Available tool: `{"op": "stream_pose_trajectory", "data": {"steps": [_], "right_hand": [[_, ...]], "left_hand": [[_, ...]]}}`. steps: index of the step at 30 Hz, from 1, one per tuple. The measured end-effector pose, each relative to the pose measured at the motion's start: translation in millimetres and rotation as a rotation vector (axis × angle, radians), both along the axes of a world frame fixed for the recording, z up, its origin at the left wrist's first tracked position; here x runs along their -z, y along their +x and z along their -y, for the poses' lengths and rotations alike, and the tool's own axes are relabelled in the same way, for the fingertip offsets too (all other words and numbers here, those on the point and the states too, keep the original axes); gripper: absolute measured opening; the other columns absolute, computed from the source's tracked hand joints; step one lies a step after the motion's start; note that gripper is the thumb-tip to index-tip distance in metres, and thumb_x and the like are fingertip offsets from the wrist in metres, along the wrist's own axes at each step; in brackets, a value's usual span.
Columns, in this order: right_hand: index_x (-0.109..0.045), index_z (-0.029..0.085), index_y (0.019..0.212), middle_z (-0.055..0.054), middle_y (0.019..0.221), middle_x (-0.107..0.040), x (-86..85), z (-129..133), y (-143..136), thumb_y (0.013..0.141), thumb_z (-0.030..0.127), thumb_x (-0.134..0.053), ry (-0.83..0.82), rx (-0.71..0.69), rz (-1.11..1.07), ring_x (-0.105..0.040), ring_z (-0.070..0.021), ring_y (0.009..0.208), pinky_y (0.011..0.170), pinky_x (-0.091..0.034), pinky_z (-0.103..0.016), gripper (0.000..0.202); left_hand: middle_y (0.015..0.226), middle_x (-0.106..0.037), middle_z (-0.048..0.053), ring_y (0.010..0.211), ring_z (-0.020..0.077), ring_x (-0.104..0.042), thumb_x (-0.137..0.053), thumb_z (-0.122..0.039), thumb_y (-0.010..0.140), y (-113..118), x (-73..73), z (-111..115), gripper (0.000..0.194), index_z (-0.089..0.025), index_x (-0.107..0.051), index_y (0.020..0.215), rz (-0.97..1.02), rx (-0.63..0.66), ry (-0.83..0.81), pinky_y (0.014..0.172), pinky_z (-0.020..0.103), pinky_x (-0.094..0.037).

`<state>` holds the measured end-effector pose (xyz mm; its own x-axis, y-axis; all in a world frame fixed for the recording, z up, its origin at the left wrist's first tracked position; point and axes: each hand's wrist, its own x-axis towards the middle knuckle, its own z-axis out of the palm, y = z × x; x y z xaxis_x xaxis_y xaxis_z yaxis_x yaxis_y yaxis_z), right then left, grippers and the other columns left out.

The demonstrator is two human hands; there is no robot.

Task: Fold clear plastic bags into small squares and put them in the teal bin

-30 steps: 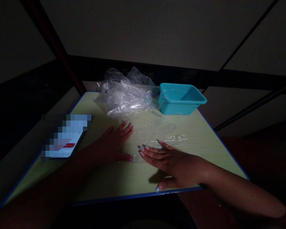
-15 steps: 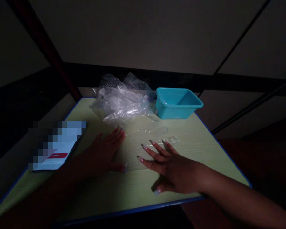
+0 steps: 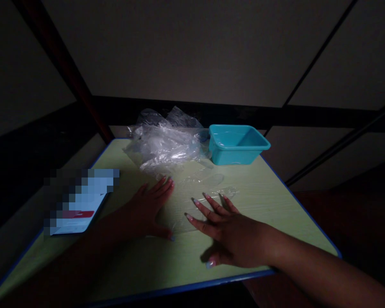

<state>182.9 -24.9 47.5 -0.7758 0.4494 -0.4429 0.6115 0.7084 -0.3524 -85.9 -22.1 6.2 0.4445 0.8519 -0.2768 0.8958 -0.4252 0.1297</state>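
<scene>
A thin clear plastic sheet, shaped like a disposable glove [image 3: 188,203], lies flat on the table between my hands. Its finger-like ends spread toward the far right. My left hand [image 3: 150,209] rests at its left side, fingers stretched out and thumb apart. On its right, my right hand [image 3: 232,233] lies palm down with spread fingers, the fingertips at the sheet's edge. Neither hand grips anything. Beyond them sits a crumpled heap of clear plastic [image 3: 167,147], with a turquoise plastic bin [image 3: 239,156] to its right.
The light green table [image 3: 269,201] has a blue edge. A phone or tablet with a lit screen [image 3: 77,222], partly blurred out, lies at the left by my forearm. Dark panels [image 3: 192,51] stand behind the table.
The view has shifted slightly, so the table and the things on it sit a little lower. Both hands keep nearly the same pose beside the clear sheet.
</scene>
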Motion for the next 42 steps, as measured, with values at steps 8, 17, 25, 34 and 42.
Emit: {"op": "stream_pose_trajectory", "data": {"steps": [8,17,25,34,42], "right_hand": [[-0.014,0.028,0.153,-0.016,0.156,0.009,-5.1,-14.9,4.9,0.081,0.059,-0.063,0.062,0.085,0.071,0.012,-0.0426,0.14,0.103,0.006,-0.074,0.092],[-0.005,0.023,0.154,-0.01,0.157,0.009,1.0,-34.3,8.1,0.091,0.055,-0.051,0.222,0.154,0.033,0.007,-0.0314,0.145,0.11,0.002,-0.065,0.084],[-0.008,0.029,0.153,-0.009,0.157,0.012,0.9,-33.4,5.3,0.09,0.057,-0.051,0.147,0.084,0.079,0.011,-0.0301,0.145,0.109,0.005,-0.066,0.081],[-0.015,0.026,0.154,-0.013,0.159,-0.003,0.6,-51.6,20.7,0.092,0.053,-0.049,0.223,0.189,-0.051,-0.003,-0.0358,0.146,0.109,-0.004,-0.069,0.076],[-0.055,0.012,0.13,-0.019,0.127,-0.059,25.5,-75.8,18.1,0.089,0.039,-0.057,0.46,0.378,-0.418,-0.055,-0.029,0.117,0.1,-0.042,-0.043,0.049]], "left_hand": [[0.156,-0.001,0.021,0.145,0.0401,-0.003,-0.051,-0.089,0.061,-0.5,-5.7,1.4,0.128,-0.016,-0.003,0.154,-0.022,-0.002,-0.008,0.112,0.064,-0.012],[0.158,-0.009,0.02,0.145,0.0402,-0.009,-0.037,-0.086,0.074,1.5,-2.5,-3.5,0.109,-0.013,-0.014,0.153,0.103,0.089,0.16,0.111,0.063,-0.017],[0.158,-0.012,0.017,0.145,0.0387,-0.014,-0.038,-0.084,0.076,4.8,0.4,-0.7,0.1,-0.022,-0.019,0.153,0.108,0.19,0.103,0.109,0.061,-0.023],[0.157,-0.012,0.022,0.143,0.0454,-0.014,-0.049,-0.088,0.064,-1.0,0.8,2.7,0.117,-0.018,-0.019,0.153,0.083,0.123,0.069,0.108,0.069,-0.016],[0.159,-0.004,0.017,0.144,0.0441,-0.011,-0.041,-0.089,0.067,12.7,-11.6,4.7,0.11,-0.026,-0.017,0.153,0.202,0.217,0.159,0.109,0.068,-0.011]]}}
